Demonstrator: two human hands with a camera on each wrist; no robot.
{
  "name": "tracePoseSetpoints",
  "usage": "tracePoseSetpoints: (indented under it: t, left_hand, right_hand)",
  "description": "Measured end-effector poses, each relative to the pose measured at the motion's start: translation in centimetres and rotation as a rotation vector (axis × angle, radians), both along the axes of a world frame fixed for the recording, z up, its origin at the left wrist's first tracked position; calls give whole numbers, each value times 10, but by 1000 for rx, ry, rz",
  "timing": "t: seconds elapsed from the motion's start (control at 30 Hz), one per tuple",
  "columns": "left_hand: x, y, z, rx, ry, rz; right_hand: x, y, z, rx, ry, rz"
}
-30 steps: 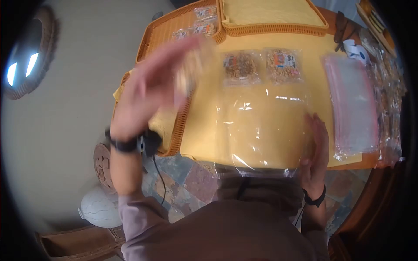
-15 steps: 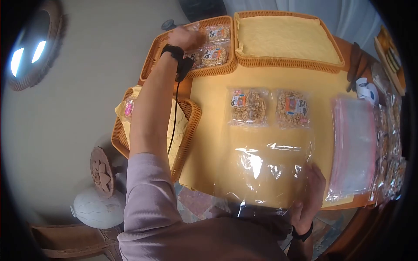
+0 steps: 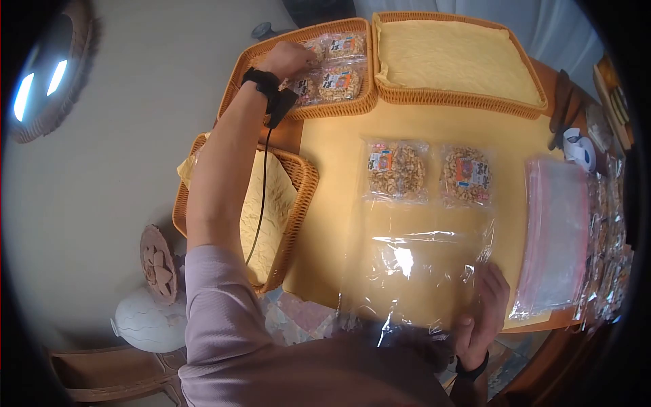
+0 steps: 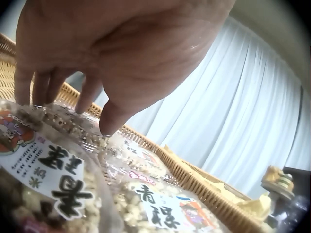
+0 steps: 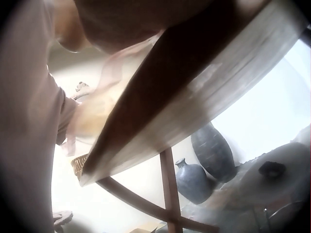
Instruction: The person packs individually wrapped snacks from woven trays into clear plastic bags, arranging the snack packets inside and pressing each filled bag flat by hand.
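Observation:
In the head view, my left hand (image 3: 289, 60) reaches into the back left wicker basket (image 3: 234, 88). Its thumb and fingers grip a wrapped puffed-grain cake (image 4: 73, 121), as the left wrist view shows. Beside it lie more wrapped cakes (image 3: 342, 81) with printed labels. My right hand (image 3: 483, 315) rests, fingers extended, at the right edge of a large clear plastic bag (image 3: 420, 271) near the table's front. Two wrapped cakes, a left one (image 3: 399, 171) and a right one (image 3: 466, 176), lie side by side at the bag's far end.
Another wicker basket lined with yellow cloth (image 3: 454, 57) stands at the back; a third (image 3: 298, 210) sits left, under my forearm. A stack of pink-edged clear bags (image 3: 556, 237) lies right, beside a tape roll (image 3: 580, 149) and more wrapped packets (image 3: 607, 237).
My left hand swung from over the left of the table into the back left basket, then settled on a cake there. The right hand stays by the bag's edge. The head view shifted.

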State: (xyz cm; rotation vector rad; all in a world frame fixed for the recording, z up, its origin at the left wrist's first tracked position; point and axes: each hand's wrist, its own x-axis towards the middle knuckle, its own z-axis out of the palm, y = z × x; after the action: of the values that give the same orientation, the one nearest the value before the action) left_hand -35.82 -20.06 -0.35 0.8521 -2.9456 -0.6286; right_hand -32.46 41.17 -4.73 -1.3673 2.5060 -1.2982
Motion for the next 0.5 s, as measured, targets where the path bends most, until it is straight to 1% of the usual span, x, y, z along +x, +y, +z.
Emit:
tracePoseSetpoints:
  t: [0.07, 0.1, 0.13, 0.17, 0.2, 0.27, 0.3, 0.37, 0.4, 0.47, 0.5]
  left_hand:
    - [-3, -4, -8, 40, 99, 178]
    - [-3, -4, -10, 39, 107, 173]
    - [-3, -5, -12, 80, 135, 210]
    - [-1, 2, -9, 120, 161, 248]
    - [0, 11, -7, 122, 164, 247]
    - [2, 28, -4, 202, 248, 286]
    - [4, 25, -4, 202, 252, 285]
    - [10, 17, -3, 30, 204, -5]
    - [12, 15, -1, 29, 208, -6]
    - [16, 14, 4, -226, 89, -20]
    - [19, 15, 6, -226, 90, -23]
  right_hand:
    - [1, 0, 1, 7, 9, -16]
    - [1, -1, 0, -3, 8, -24]
    - [1, -1, 0, -12, 5, -32]
    - [1, -1, 0, -11, 10, -35]
    - [1, -2, 0, -10, 15, -32]
    - [1, -3, 0, -10, 23, -26]
    - [1, -3, 0, -12, 28, -24]
    - [1, -3, 1, -14, 39, -21]
    - [1, -3, 1, -23, 39, -23]
    - [1, -4, 1, -32, 43, -27]
    - [2, -4, 1, -36, 44, -31]
